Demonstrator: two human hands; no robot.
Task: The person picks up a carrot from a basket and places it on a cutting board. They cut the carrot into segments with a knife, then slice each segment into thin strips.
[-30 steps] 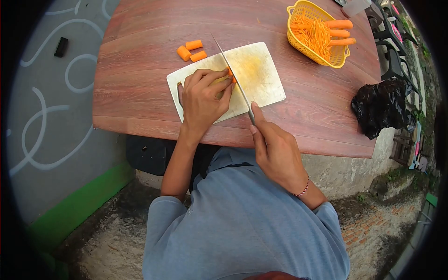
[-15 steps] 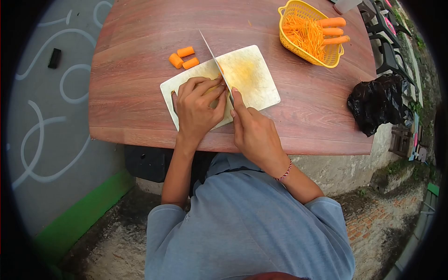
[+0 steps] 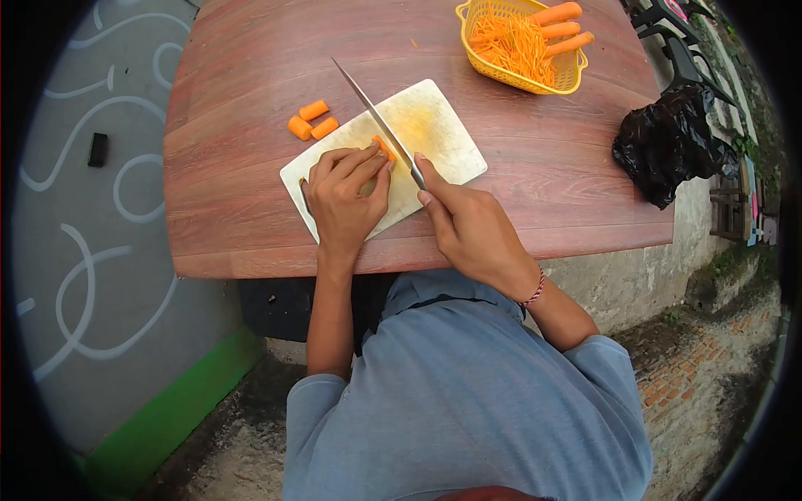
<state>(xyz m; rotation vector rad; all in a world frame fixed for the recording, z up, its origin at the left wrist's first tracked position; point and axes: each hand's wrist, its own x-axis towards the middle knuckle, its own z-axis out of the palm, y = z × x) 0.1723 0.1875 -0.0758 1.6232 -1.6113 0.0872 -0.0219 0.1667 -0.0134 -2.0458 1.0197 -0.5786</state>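
My left hand presses down on a piece of carrot on the white cutting board, fingers curled over it so only its orange tip peeks out beside my fingertips. My right hand is clenched around the handle of the knife, index finger stretched along the spine, and the long blade runs up and to the left, away from me, its edge right against the carrot tip. The handle itself is hidden inside my grip. The board lies slantwise on the reddish wooden table, stained yellow-orange in its middle. Just off the board's far left corner three short carrot chunks lie close together on the wood. Farther away, at the table's far right, a yellow plastic basket holds shredded carrot strips and whole carrots resting across its rim. A crumpled black plastic bag sits at the right edge of the table. On the grey floor to the left lies a small black object.
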